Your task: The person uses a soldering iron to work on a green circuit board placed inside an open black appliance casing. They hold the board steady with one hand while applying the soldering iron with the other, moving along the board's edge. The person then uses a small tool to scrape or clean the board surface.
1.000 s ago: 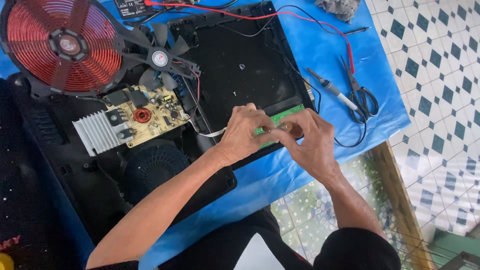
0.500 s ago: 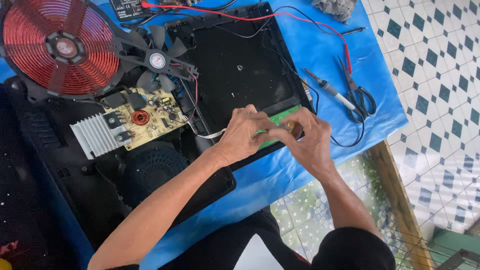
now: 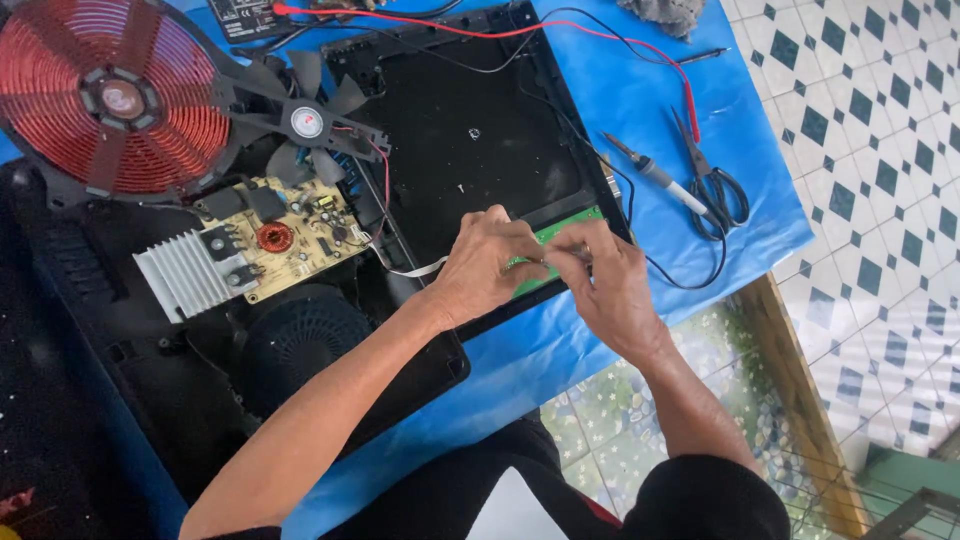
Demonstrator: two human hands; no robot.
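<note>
Both hands, left hand (image 3: 490,268) and right hand (image 3: 610,290), pinch the green circuit board (image 3: 560,240), grip clamped on it, at the black cooker casing (image 3: 460,140)'s near edge, beside the counter's right edge.

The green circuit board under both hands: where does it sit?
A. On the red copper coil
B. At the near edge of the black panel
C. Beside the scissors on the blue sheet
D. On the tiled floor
B: the green circuit board lies along the black panel's near edge, with the left hand and right hand on it.
</note>
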